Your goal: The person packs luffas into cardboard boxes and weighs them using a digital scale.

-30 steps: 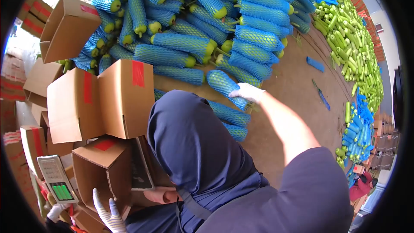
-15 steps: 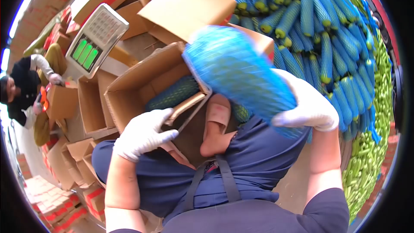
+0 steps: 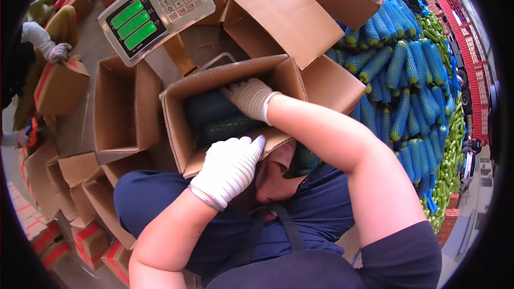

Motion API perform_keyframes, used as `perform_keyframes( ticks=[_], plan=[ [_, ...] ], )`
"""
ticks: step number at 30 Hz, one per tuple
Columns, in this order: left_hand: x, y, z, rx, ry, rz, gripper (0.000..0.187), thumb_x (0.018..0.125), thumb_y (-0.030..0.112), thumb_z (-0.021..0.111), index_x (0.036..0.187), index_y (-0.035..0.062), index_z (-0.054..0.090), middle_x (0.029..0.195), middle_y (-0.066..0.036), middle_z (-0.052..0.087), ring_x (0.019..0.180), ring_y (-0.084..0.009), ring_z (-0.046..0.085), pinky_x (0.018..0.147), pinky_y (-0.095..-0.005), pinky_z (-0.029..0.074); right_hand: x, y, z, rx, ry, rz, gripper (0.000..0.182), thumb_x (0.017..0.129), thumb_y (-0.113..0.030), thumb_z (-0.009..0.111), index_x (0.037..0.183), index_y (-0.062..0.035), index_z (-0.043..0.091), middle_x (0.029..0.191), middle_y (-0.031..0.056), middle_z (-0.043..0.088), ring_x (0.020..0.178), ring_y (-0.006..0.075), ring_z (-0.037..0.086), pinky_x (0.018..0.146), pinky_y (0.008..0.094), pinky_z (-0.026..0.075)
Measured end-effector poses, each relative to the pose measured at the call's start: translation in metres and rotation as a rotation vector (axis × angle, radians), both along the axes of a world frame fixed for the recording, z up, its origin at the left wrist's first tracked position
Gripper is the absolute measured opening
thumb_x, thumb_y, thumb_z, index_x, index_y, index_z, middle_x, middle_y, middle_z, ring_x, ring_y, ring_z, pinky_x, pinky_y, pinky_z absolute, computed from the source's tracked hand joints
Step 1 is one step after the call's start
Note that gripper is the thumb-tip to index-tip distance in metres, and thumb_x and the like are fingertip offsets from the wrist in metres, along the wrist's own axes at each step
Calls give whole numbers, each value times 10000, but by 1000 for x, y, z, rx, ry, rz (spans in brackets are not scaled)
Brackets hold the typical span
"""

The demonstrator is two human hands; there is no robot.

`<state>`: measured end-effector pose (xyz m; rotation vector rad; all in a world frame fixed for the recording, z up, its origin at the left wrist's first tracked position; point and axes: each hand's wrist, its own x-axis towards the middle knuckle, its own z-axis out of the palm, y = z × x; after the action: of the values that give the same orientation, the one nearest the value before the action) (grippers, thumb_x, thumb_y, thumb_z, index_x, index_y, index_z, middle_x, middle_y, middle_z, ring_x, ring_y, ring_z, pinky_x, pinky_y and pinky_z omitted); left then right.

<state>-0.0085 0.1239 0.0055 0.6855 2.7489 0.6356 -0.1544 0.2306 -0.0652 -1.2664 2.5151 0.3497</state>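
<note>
An open cardboard box (image 3: 176, 128) sits before me, holding netted green vegetables (image 3: 230, 124) and a blue-netted bundle (image 3: 206, 106) behind them. My left hand (image 3: 227, 168), in a white glove, is closed over the box's near edge. My gloved right hand (image 3: 250, 99) reaches inside, its fingers bent against the right end of the blue-netted bundle; the fingertips are partly hidden.
A scale display (image 3: 155, 10) stands at upper left. Empty boxes (image 3: 115, 112) lie left; others (image 3: 284, 16) stand behind. Blue-netted vegetables (image 3: 399, 64) are piled right, beside loose green ones (image 3: 447, 176). A co-worker's gloved hand (image 3: 59, 52) touches a box at far left.
My right hand has carried the blue-netted bundle from above the right side into the box. My left hand has moved right along the near edge. The view has shifted.
</note>
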Motion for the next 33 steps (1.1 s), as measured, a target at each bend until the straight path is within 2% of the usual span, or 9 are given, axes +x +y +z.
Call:
perform_keyframes(
  ticks=[3,6,11,14,16,18,19,23,33],
  plan=[
    [3,2,-3,-23,-69,-21,349,847,166,591,1186,85,602,935,-148,673,819,-325,667,703,-429,547,9,2,67,53,-230,20,391,857,-172,624,1242,-102,625,1125,194,671,1018,347,660,868,434,529],
    [-6,0,13,36,-82,32,338,825,158,621,1147,54,637,980,-162,681,888,-347,657,777,-440,535,29,77,141,-776,-156,-31,342,869,-210,654,1175,-58,642,1035,179,692,963,356,665,851,421,532],
    [-5,-8,41,253,-66,5,418,820,49,632,1237,42,611,1134,-177,654,1051,-339,634,922,-383,498,82,297,150,-1468,-19,-883,262,979,-132,591,1205,-11,646,1084,65,696,969,119,635,903,254,495],
    [-1,-10,47,272,-115,8,456,837,-19,548,1291,7,579,1292,-164,607,1219,-291,574,1051,-359,419,168,443,27,-725,489,-1111,246,917,-152,625,1099,13,642,1049,175,692,940,263,671,859,334,525],
    [0,-15,42,338,-137,89,490,859,-22,495,1347,-13,532,1398,-143,542,1312,-258,496,1122,-358,338,253,470,-42,-176,14,-1243,238,879,-212,537,965,-5,617,1096,246,656,897,418,662,784,481,538],
    [-2,-17,35,320,1,133,516,855,-4,448,1367,-25,510,1427,-163,511,1340,-277,463,1130,-367,317,298,415,-33,-118,-539,-1340,433,846,-298,589,1136,23,569,1117,284,634,1045,414,631,890,484,522],
    [-1,-15,35,333,1,168,521,872,-5,428,1390,-24,485,1447,-156,491,1352,-274,448,1137,-368,305,347,415,-126,-111,-439,-1439,580,827,-327,616,1273,27,509,1210,299,592,1167,390,581,992,459,470],
    [-4,-12,32,358,18,184,502,943,-23,382,1443,-19,421,1488,-129,445,1360,-249,438,1138,-361,310,401,359,-188,-100,-133,-1616,1065,713,-477,748,1499,7,216,1502,233,334,1365,379,378,1121,481,324],
    [-1,27,59,168,67,183,417,1028,84,420,1439,22,450,1459,-90,479,1287,-221,490,1100,-348,350,370,435,-149,-193,-244,-1701,894,682,-409,794,1415,-68,412,1318,193,534,1249,334,504,1087,446,369]
  ],
)
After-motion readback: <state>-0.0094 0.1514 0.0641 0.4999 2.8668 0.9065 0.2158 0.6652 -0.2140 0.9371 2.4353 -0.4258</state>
